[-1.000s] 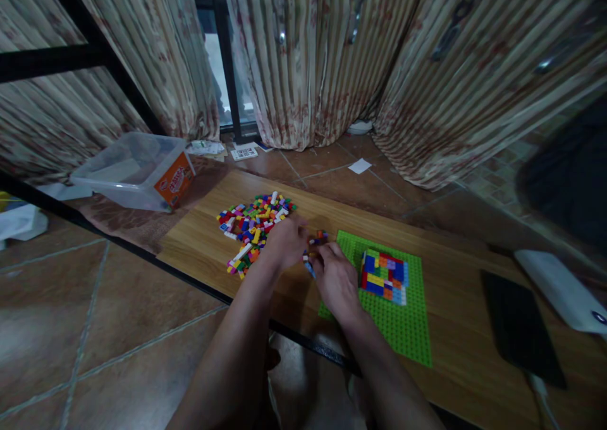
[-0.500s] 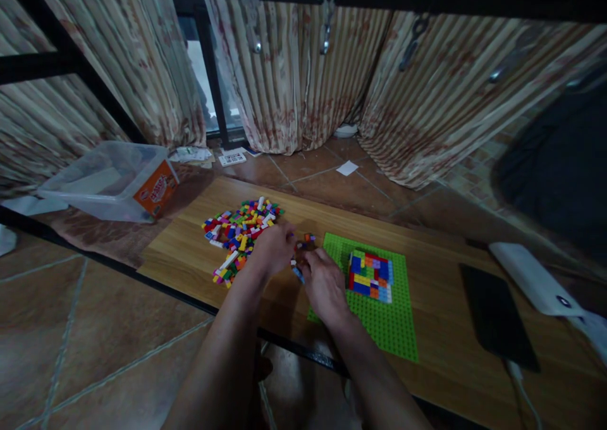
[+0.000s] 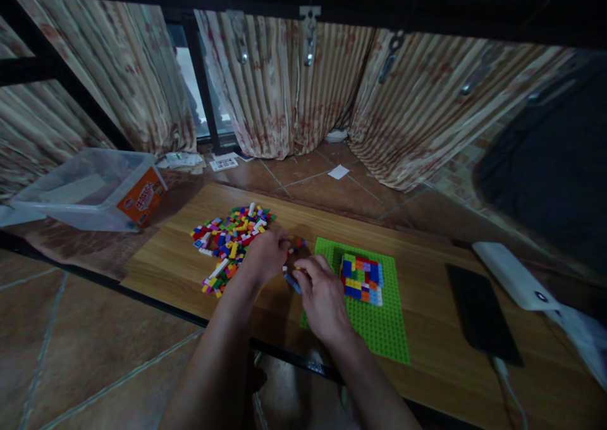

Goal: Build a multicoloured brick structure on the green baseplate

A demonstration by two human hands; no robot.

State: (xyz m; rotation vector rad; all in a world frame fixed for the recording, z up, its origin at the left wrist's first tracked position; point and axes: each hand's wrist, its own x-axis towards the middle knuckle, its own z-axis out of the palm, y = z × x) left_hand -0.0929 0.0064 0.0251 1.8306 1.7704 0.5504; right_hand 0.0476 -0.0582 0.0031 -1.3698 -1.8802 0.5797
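My left hand point(image 3: 266, 254) is closed, its fingers curled at the right edge of a pile of mixed toy bricks point(image 3: 232, 240). What it holds, if anything, is hidden. My right hand point(image 3: 323, 294) pinches a small yellow-orange toy brick point(image 3: 298, 268) between thumb and fingers, over the left edge of a green baseplate point(image 3: 396, 329). A few loose bricks point(image 3: 298, 245) lie between the hands, beside a light blue piece point(image 3: 292, 283) partly covered by the right hand. On the baseplate stands a multicoloured brick block point(image 3: 363, 281) with a rectangular outline.
Beyond the wooden table point(image 3: 161, 259) on the left is a clear plastic tub point(image 3: 95, 190) with an orange label. A black phone-like slab point(image 3: 478, 310) with a cable and a white device point(image 3: 515, 278) lie at the right. Patterned curtains point(image 3: 284, 88) hang behind.
The view has shifted slightly, moving the scene left. My right thumb and fingers have drawn back a little from the loose bricks, and a yellow-orange brick now shows at their tips.
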